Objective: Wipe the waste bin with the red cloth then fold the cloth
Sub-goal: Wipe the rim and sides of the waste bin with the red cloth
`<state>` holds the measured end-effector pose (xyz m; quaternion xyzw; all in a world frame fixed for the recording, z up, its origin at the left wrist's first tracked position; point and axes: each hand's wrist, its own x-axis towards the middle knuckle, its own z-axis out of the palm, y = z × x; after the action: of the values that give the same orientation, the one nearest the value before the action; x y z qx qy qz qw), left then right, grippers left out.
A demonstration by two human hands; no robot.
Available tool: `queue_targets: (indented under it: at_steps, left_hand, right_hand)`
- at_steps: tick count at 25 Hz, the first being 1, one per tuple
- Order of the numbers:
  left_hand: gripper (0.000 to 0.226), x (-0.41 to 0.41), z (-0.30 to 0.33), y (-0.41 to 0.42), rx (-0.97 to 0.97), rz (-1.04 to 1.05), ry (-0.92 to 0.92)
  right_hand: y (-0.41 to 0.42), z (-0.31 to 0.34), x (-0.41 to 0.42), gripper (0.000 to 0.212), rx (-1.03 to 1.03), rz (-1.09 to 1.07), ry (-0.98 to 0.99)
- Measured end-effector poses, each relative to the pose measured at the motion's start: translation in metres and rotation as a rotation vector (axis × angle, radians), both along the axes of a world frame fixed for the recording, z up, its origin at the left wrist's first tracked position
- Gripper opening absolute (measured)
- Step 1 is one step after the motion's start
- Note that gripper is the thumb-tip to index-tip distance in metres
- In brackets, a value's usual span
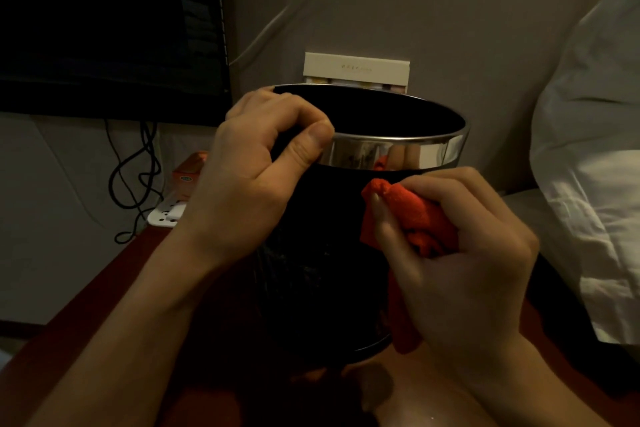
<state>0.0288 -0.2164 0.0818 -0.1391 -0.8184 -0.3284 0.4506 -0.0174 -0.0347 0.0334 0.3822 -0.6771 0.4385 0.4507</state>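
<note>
A black waste bin [322,270] with a shiny chrome rim band stands upright on a reddish-brown table [114,291]. My left hand [252,170] grips the rim at its near left, thumb on the chrome band and fingers curled over the edge. My right hand [460,260] holds a bunched red cloth [412,218] against the bin's dark side, just under the chrome band on the right. Part of the cloth hangs below my palm. The bin's inside is dark.
A dark monitor [104,28] fills the upper left, with black cables [135,177] hanging below it. A white power strip [166,213] and an orange box [190,173] lie left of the bin. A pale box [356,69] stands behind. White bedding [588,184] crowds the right side.
</note>
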Motion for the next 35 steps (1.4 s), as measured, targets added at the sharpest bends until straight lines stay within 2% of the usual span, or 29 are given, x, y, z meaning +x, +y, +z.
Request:
queue_targets:
  at_steps: [7,11,14,16,20,28,32,35]
  left_hand:
    - [0.013,0.024,0.003,-0.018,-0.006,-0.040,-0.027]
    - [0.013,0.037,-0.001,-0.040,0.038,-0.025,-0.042]
    - [0.015,0.044,0.003,-0.048,0.040,0.015,0.002]
    - [0.016,0.045,0.008,-0.046,-0.008,0.036,-0.038]
    - [0.016,0.045,0.014,-0.042,-0.056,0.073,-0.098]
    - [0.016,0.044,0.014,-0.045,-0.120,0.084,-0.104]
    - [0.010,0.042,0.011,-0.047,-0.113,0.087,-0.086]
    - [0.009,0.040,0.010,-0.047,-0.095,0.073,-0.065]
  right_hand:
    - [0.007,0.016,0.014,0.016,-0.008,-0.054,0.037]
    - [-0.014,0.011,0.023,0.016,0.105,0.007,0.093]
    - [-0.018,0.035,0.020,0.016,0.273,0.108,0.088]
    - [-0.019,0.049,0.017,0.016,0.317,0.157,0.057]
    - [-0.030,0.044,0.014,0.017,0.237,0.141,0.045]
    - [-0.043,0.012,0.016,0.018,0.087,0.033,0.193]
    - [-0.062,-0.012,0.032,0.014,0.153,0.002,0.169]
    - [-0.048,0.005,0.024,0.018,0.019,-0.065,0.158]
